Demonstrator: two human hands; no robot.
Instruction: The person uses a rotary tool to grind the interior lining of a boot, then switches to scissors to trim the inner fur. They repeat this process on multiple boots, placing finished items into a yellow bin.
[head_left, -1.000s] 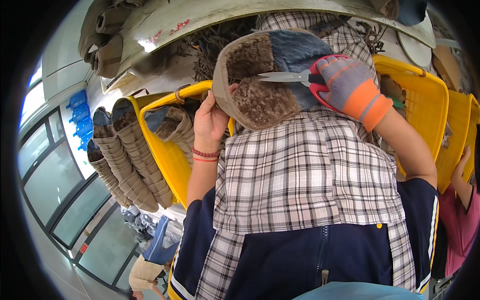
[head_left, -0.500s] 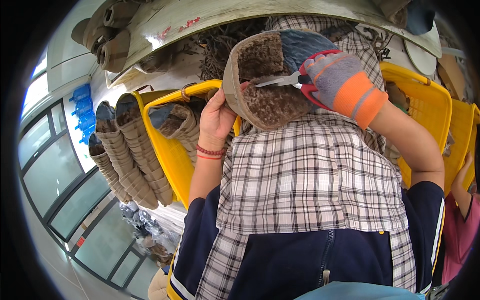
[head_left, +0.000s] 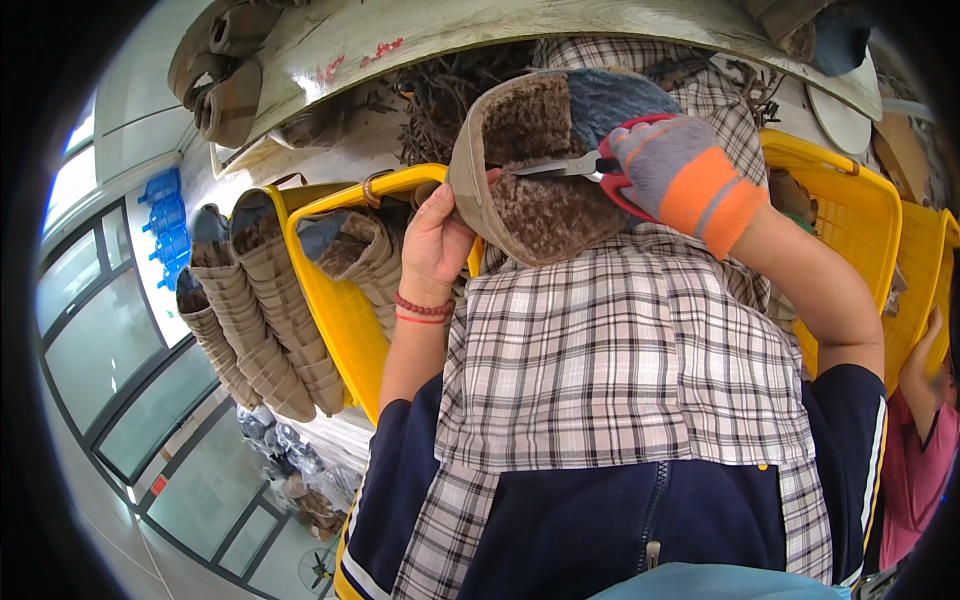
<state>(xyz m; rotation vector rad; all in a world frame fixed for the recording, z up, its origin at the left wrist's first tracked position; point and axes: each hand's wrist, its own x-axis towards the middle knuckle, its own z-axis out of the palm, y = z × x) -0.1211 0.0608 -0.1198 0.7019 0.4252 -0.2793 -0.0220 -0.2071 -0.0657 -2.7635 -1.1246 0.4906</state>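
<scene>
A tan cap (head_left: 530, 225) lined with brown plush and a dark blue patch is tilted with its opening facing me. My bare left hand (head_left: 436, 235) grips its left rim, the thumb outside and a fingertip showing inside. In a grey and orange knit glove, my right hand (head_left: 680, 180) is closed around red-handled scissors (head_left: 560, 168). The blades point left into the cap's opening, close to the plush and near my left fingertip. Whether the tips touch the lining I cannot tell.
Beyond the cap runs a wooden board (head_left: 480, 45) with more caps (head_left: 225, 95) at its left end. Yellow baskets (head_left: 350, 330) stand on both sides. Long nested stacks of caps (head_left: 285, 310) lean at left. Another person (head_left: 915, 450) is at far right.
The cap, both hands and the scissors have shifted slightly downward in the picture. The scissors have turned a little, and their blades look closer together.
</scene>
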